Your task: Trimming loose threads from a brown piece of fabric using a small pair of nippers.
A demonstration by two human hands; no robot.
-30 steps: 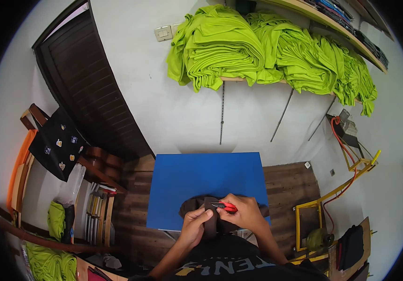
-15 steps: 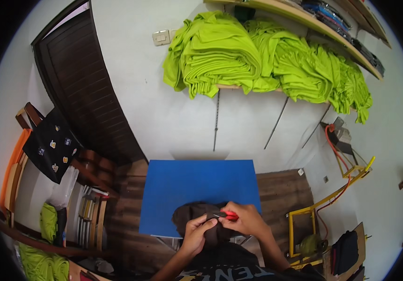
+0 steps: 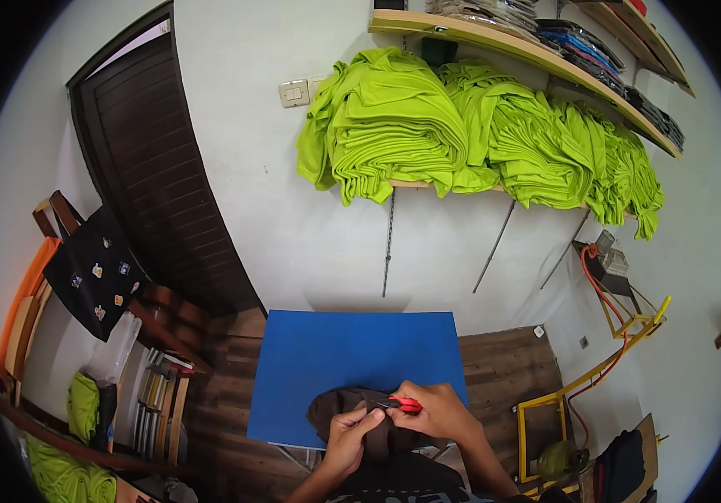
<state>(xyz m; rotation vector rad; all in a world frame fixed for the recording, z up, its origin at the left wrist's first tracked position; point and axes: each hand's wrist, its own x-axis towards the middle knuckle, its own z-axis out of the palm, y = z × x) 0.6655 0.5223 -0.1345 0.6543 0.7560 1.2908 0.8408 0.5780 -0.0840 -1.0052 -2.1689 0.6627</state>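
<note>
A dark brown piece of cloth (image 3: 335, 407) lies bunched on the near edge of a blue table (image 3: 352, 348) and hangs toward my body. My left hand (image 3: 350, 436) pinches a fold of it between thumb and fingers. Closed around a pair of small red-handled snips (image 3: 406, 405) is my right hand (image 3: 436, 411), just right of the left one. The dark blades point left, at the fold by my left fingertips. Whether they touch the fabric is too small to tell.
Lime-green folded garments (image 3: 402, 126) fill a wall shelf beyond the table. A black tote bag (image 3: 96, 272) hangs at left near a dark door (image 3: 146, 151). To the right stands a yellow metal frame (image 3: 536, 419) with an orange hose (image 3: 608, 360).
The whole view has tilted up, so the table and shelf sit lower in the picture. Both hands keep nearly the same hold on the cloth and snips.
</note>
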